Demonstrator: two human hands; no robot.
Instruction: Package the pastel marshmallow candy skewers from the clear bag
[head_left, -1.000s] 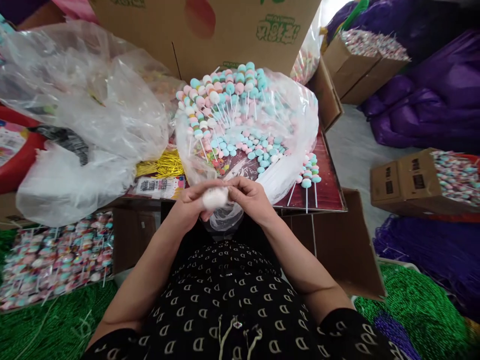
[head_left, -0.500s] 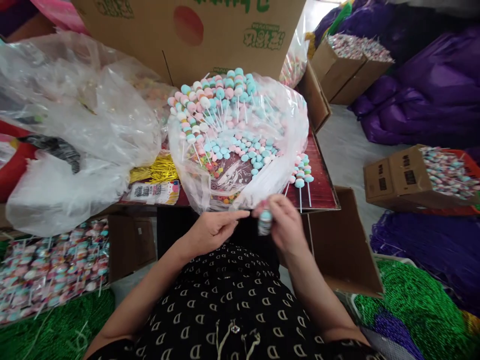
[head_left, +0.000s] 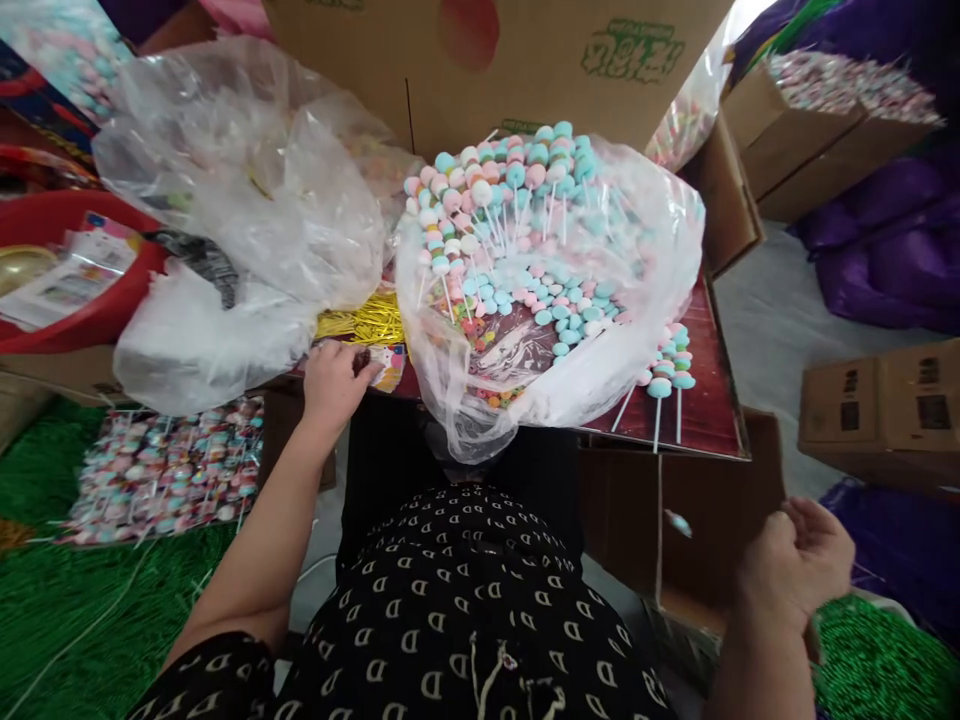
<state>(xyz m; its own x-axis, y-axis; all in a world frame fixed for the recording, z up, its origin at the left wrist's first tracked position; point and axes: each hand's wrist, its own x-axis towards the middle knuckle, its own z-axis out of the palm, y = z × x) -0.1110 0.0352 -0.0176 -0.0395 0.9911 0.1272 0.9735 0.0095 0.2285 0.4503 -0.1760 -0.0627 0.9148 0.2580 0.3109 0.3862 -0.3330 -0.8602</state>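
My left hand point(head_left: 332, 385) rests at the table's front edge on the printed clear bags point(head_left: 390, 366), thumb and forefinger apart. Gold twist ties point(head_left: 367, 320) lie just behind it. Out to the right, my right hand point(head_left: 799, 560) is over the side of an open cardboard box point(head_left: 724, 480), somewhat blurred, its fingers loosely curled and apart from the thumb. A small wrapped candy skewer point(head_left: 679, 523) is in the air by that box, clear of the hand. Marshmallow skewers point(head_left: 517, 175) and loose pastel candies point(head_left: 574, 310) fill a clear plastic bag point(head_left: 517, 405) in front of me.
More skewers point(head_left: 660, 385) lie at the table's right edge point(head_left: 724, 400). A large carton point(head_left: 525, 70) stands behind. Crumpled plastic point(head_left: 247, 180) and a red basin point(head_left: 112, 325) are left. Wrapped skewers point(head_left: 172, 470) fill a lower box. Green tinsel point(head_left: 885, 660) lies right.
My hands have parted from in front of my waist. The right swung out right and let go of the wrapped candy skewer; the left moved left onto the printed bags. The view shifted left.
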